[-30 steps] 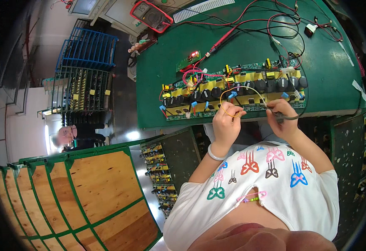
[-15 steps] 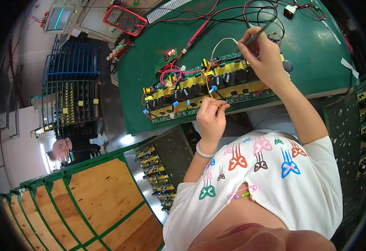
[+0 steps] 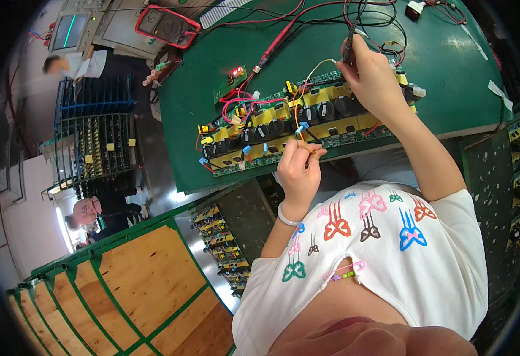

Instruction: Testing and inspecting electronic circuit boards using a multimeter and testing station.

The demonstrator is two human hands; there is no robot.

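Note:
A long green circuit board (image 3: 358,140) with yellow parts and round black capacitors lies across the bench in front of me. In my right hand (image 3: 374,77), closed above the board's right part, is a black test probe (image 3: 349,48), its cable running up and away. A pale wire (image 3: 319,66) arches from beside those fingers down to the board. My left hand (image 3: 298,169) is closed at the board's near edge, pinching a thin yellow wire (image 3: 314,150). Right by it stands a blue-topped part (image 3: 302,126). The probe's tip is hidden by my right hand.
A red multimeter (image 3: 166,26) lies at the far left of the green bench (image 3: 438,77), near a small board (image 3: 231,85) with a lit red display. Red and black leads tangle at the back. Racks of boards (image 3: 97,136) and two people stand to the left.
My right hand has shifted slightly left and turned the probe more upright. The left hand keeps its pinch on the yellow wire. A person in white has come into view at upper left.

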